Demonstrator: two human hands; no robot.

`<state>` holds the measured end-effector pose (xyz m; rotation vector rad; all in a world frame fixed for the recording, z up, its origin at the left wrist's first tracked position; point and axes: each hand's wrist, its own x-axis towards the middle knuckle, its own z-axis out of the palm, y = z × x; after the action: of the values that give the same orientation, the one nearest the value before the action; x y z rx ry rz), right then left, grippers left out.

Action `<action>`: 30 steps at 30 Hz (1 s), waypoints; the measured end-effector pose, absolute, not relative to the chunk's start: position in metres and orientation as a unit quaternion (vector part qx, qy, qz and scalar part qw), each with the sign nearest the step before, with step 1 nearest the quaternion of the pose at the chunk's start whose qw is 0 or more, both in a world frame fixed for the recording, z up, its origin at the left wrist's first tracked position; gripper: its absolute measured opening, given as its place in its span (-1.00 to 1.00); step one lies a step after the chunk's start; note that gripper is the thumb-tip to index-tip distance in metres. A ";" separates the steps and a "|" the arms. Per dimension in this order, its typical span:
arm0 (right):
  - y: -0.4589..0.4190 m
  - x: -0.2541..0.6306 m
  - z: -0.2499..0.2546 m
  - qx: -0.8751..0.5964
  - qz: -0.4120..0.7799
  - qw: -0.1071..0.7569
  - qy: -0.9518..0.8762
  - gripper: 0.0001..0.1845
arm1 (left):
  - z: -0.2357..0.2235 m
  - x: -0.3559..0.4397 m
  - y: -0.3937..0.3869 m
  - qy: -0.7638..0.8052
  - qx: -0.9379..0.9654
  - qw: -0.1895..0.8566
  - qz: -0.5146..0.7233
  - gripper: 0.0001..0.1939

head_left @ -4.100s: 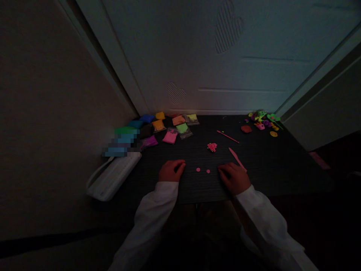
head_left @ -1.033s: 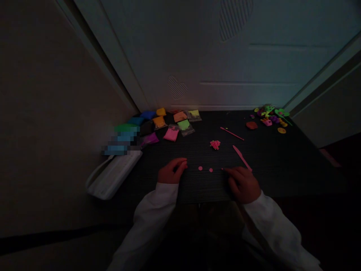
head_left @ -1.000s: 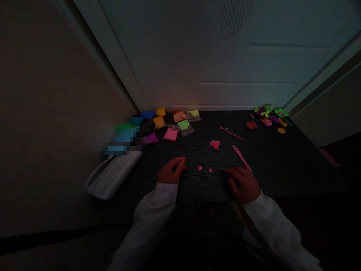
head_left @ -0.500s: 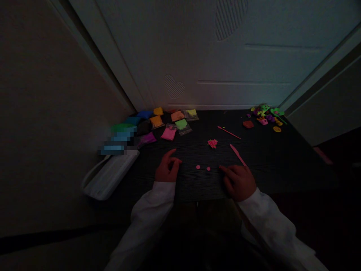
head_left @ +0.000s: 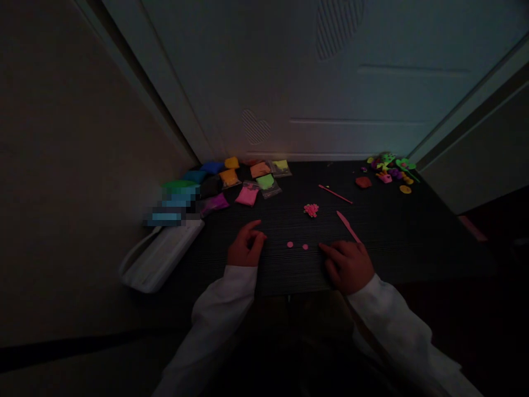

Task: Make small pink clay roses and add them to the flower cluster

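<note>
On the dark table, my right hand [head_left: 349,266] rests with its index finger stretched out and the tip pressed to the tabletop. A tiny pink clay bit seen there earlier is hidden now. Left of that fingertip lie two flat pink clay discs, the nearer disc [head_left: 305,247] and the farther disc [head_left: 290,244]. My left hand [head_left: 244,248] sits left of the discs, fingers curved and apart, with nothing visible between them. Beyond the discs is a pink clay flower-like cluster [head_left: 311,210]. A pink plastic clay knife [head_left: 347,225] lies partly behind my right hand.
A thin pink modelling stick [head_left: 335,194] lies farther back. Several bags of coloured clay [head_left: 248,194] fill the back left, near a white power strip [head_left: 165,256]. A red clay lump [head_left: 363,182] and colourful clay figures [head_left: 388,170] sit back right, before a white door [head_left: 281,71].
My left thumb and index finger have parted. My right index finger has moved onto the tiny pink bit, which showed beside its tip a second ago. The discs stay put.
</note>
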<state>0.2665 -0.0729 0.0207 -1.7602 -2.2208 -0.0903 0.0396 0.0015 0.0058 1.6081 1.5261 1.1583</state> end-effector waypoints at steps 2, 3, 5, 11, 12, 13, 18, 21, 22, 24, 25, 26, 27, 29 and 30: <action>-0.073 0.266 0.021 -0.616 -0.033 0.157 -0.771 -0.65 | 0.006 0.040 0.001 0.580 0.610 0.316 0.438 -0.62; -0.072 0.266 0.020 -0.618 -0.034 0.160 -0.769 -0.66 | 0.006 0.040 0.001 0.579 0.610 0.318 0.438 -0.61; -0.072 0.267 0.020 -0.623 -0.034 0.167 -0.764 -0.67 | 0.005 0.040 0.002 0.575 0.610 0.321 0.440 -0.61; -0.073 0.267 0.019 -0.616 -0.021 0.167 -0.770 -0.69 | 0.003 0.039 0.003 0.571 0.610 0.322 0.446 -0.62; -0.073 0.267 0.019 -0.616 -0.021 0.169 -0.769 -0.68 | 0.003 0.039 0.003 0.573 0.610 0.320 0.444 -0.62; -0.072 0.267 0.019 -0.618 -0.022 0.171 -0.767 -0.68 | 0.003 0.039 0.003 0.574 0.610 0.319 0.443 -0.62; -0.072 0.268 0.018 -0.625 -0.020 0.195 -0.755 -0.71 | 0.006 0.040 0.001 0.578 0.609 0.322 0.437 -0.62; -0.071 0.269 0.017 -0.625 -0.015 0.214 -0.750 -0.72 | 0.008 0.040 0.001 0.581 0.605 0.323 0.438 -0.62; -0.071 0.270 0.017 -0.627 -0.012 0.218 -0.748 -0.72 | 0.007 0.040 0.001 0.581 0.604 0.324 0.439 -0.62; -0.071 0.270 0.018 -0.627 -0.009 0.219 -0.747 -0.72 | 0.006 0.040 0.001 0.579 0.603 0.327 0.440 -0.62; -0.070 0.270 0.018 -0.626 -0.009 0.217 -0.749 -0.72 | 0.005 0.040 0.002 0.579 0.602 0.329 0.440 -0.62; -0.070 0.270 0.018 -0.625 -0.009 0.215 -0.751 -0.72 | 0.005 0.040 0.002 0.579 0.600 0.332 0.441 -0.62; -0.070 0.270 0.018 -0.623 -0.011 0.212 -0.753 -0.72 | 0.004 0.040 0.002 0.578 0.599 0.334 0.441 -0.62; -0.070 0.270 0.018 -0.619 -0.014 0.210 -0.756 -0.73 | 0.003 0.040 0.003 0.577 0.599 0.336 0.443 -0.61; -0.071 0.270 0.018 -0.618 -0.015 0.211 -0.757 -0.73 | 0.003 0.040 0.003 0.577 0.599 0.334 0.444 -0.61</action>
<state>0.2698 -0.0705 0.0182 -1.7178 -2.1048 -0.0419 0.0396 0.0028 0.0030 1.5640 1.5058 1.1584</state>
